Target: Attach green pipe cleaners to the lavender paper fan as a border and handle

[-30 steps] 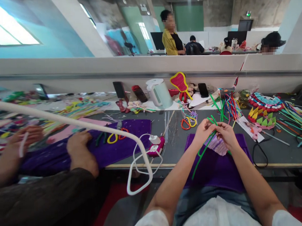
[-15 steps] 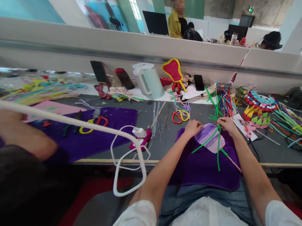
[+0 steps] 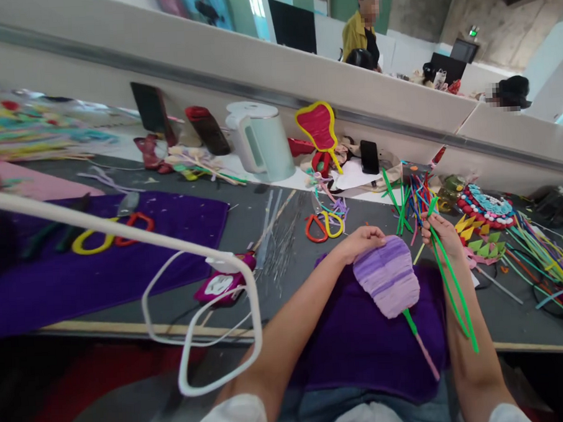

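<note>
Pinching green strips [image 3: 458,292], right hand [image 3: 442,234] curled

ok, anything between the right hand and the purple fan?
Nothing visible blocks it. The right hand holds green strips, which hang down clear of the fan; the left hand has the fan by its upper edge. Only a thin yellow strip shows in the gap, on the table.
</note>
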`<state>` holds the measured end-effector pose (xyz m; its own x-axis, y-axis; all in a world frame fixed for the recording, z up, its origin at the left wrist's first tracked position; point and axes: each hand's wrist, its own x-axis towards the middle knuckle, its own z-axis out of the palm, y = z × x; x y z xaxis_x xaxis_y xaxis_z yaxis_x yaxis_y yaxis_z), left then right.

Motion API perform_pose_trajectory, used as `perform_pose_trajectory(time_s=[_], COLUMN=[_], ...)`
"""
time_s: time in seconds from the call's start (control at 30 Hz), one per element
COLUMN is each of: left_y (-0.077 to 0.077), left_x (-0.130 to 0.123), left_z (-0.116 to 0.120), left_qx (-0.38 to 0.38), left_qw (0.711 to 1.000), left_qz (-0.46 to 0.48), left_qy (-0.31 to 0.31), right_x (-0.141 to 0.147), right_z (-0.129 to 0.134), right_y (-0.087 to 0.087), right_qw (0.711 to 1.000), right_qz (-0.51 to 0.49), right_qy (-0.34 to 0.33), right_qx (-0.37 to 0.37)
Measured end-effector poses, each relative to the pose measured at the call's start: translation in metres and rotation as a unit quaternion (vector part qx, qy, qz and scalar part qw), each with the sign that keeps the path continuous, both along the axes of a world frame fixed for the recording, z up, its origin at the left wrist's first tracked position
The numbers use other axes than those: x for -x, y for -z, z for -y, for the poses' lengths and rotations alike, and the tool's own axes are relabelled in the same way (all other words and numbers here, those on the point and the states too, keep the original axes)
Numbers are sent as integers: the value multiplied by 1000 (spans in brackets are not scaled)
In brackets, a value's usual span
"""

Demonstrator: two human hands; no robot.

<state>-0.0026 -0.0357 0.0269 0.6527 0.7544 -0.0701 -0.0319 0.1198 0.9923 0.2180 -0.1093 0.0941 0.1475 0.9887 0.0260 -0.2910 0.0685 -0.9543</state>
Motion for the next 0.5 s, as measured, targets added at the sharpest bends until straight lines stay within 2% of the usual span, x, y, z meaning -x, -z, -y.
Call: perform_pose_trajectory(time_s=[0.07,0.13,0.3,0.4,0.5], left_y=[-8,-10,-1,2,1], left_x=[5,11,19,18,17], left_z=[0,0,3,5,6], left_qx=[39,37,21,43,54], left_qw=[999,999,1000,997,993], left_qz=[17,21,9,28,50], left_qy=[18,19,20,63,95], right_x=[10,19,36,36,32], right_z=[6,13,22,5,-31], right_y=[-6,-9,-14,-15,-7], right_qw=[999,993,963,958,951], right_qz=[48,107,261,279,306], right_qy=[1,25,53,42,28], right_qx=[-11,-36,-49,-44,-27])
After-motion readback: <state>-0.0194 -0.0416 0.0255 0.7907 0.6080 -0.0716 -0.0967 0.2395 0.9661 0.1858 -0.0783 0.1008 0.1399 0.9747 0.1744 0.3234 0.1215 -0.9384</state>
